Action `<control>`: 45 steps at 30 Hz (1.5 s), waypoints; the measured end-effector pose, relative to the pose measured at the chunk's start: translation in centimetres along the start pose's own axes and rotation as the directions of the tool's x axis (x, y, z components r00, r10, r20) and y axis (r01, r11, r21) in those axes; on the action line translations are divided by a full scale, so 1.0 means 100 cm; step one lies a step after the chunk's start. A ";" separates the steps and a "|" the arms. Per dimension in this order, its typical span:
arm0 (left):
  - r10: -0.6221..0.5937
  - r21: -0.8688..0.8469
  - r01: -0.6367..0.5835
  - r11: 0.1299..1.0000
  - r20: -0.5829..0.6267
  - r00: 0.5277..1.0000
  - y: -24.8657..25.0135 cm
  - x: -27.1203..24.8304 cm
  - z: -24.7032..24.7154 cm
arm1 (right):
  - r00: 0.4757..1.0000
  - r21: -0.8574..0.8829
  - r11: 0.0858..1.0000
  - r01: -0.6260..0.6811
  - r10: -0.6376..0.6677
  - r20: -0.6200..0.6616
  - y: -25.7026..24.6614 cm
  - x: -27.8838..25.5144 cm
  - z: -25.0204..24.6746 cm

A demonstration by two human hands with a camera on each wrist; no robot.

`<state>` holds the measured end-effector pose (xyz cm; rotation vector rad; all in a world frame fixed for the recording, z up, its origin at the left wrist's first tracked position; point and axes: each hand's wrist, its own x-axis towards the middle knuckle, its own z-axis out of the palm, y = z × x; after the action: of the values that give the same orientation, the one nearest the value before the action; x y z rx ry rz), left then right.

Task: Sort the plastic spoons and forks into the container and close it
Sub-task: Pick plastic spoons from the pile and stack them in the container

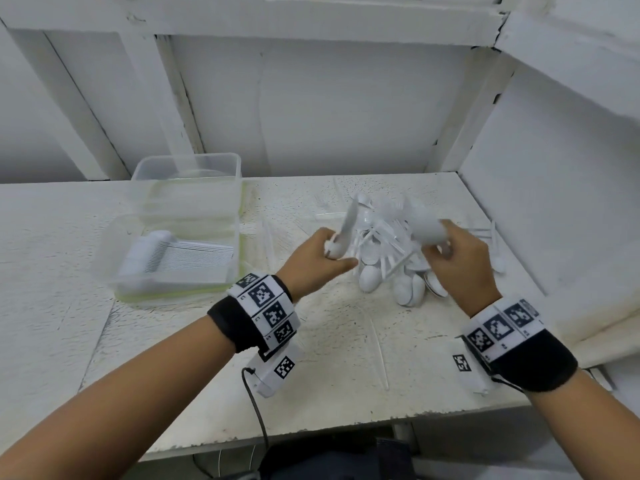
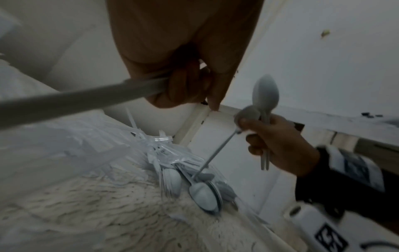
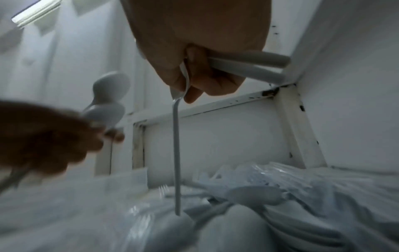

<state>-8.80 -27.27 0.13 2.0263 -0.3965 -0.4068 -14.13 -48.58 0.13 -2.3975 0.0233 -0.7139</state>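
Plastic spoons are gripped in both hands, left hand (image 1: 320,252) and right hand (image 1: 457,258), over the cutlery pile (image 1: 388,258) at 3 o'clock of the open container (image 1: 187,223); nest bowls together before laying them beside the stacked row.

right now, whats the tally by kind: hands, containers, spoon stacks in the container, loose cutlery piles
hands: 2, left hand and right hand, each gripping spoons
clear container: 1
spoon stack inside it: 1
loose cutlery pile: 1
total: 5
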 end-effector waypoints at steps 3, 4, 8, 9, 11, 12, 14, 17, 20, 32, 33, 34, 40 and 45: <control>0.052 0.156 -0.072 0.985 0.132 0.990 0.005 0.004 0.015 | 0.965 0.213 0.948 -0.236 0.255 -0.067 -0.007 0.012 -0.006; 0.066 0.213 -0.105 0.972 0.182 0.981 0.006 0.006 0.021 | 0.958 0.234 0.939 -0.251 0.276 -0.080 -0.010 0.016 -0.009; 0.056 0.456 -0.242 0.856 0.384 0.921 0.013 0.019 0.046 | 0.974 0.104 0.969 -0.222 0.218 0.056 -0.012 0.033 -0.013; 0.051 0.500 -0.276 0.821 0.416 0.908 0.014 0.024 0.052 | 0.974 0.049 0.980 -0.194 0.186 0.132 -0.012 0.037 -0.012; 0.051 0.568 -0.331 0.754 0.451 0.891 0.017 0.030 0.062 | 0.956 -0.054 0.991 -0.125 0.134 0.262 -0.015 0.043 -0.012; 0.050 0.590 -0.347 0.729 0.460 0.887 0.019 0.033 0.066 | 0.946 -0.094 0.991 -0.093 0.117 0.303 -0.017 0.046 -0.011; 0.054 0.624 -0.363 0.692 0.457 0.888 0.020 0.036 0.073 | 0.930 -0.158 0.987 -0.038 0.092 0.356 -0.021 0.052 -0.010; 0.037 0.675 -0.358 0.645 0.440 0.897 0.019 0.040 0.084 | 0.915 -0.220 0.976 0.011 0.079 0.396 -0.024 0.054 -0.007; -0.034 0.732 -0.327 0.597 0.430 0.902 0.021 0.043 0.090 | 0.897 -0.225 0.974 0.015 0.086 0.433 -0.023 0.053 -0.006; -0.032 0.716 -0.290 0.635 0.399 0.916 0.021 0.042 0.088 | 0.894 -0.185 0.982 -0.045 0.122 0.432 -0.018 0.047 -0.015; -0.026 0.699 -0.286 0.655 0.399 0.917 0.022 0.041 0.085 | 0.902 -0.162 0.986 -0.048 0.112 0.417 -0.019 0.048 -0.015; -0.020 0.677 -0.280 0.681 0.400 0.916 0.022 0.039 0.081 | 0.911 -0.141 0.989 -0.048 0.101 0.399 -0.021 0.049 -0.016; -0.023 0.400 -0.169 0.901 0.434 0.901 0.029 0.025 0.039 | 0.956 -0.008 0.999 -0.050 0.050 0.290 -0.029 0.058 -0.017; -0.090 -0.064 0.133 0.989 0.454 0.886 0.022 0.005 -0.018 | 0.962 0.159 0.984 -0.077 0.031 0.270 -0.048 0.059 -0.010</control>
<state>-7.79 -27.08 2.81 1.8573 -0.5328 -0.9610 -10.37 -46.37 6.43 -2.3000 -0.0800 -0.3472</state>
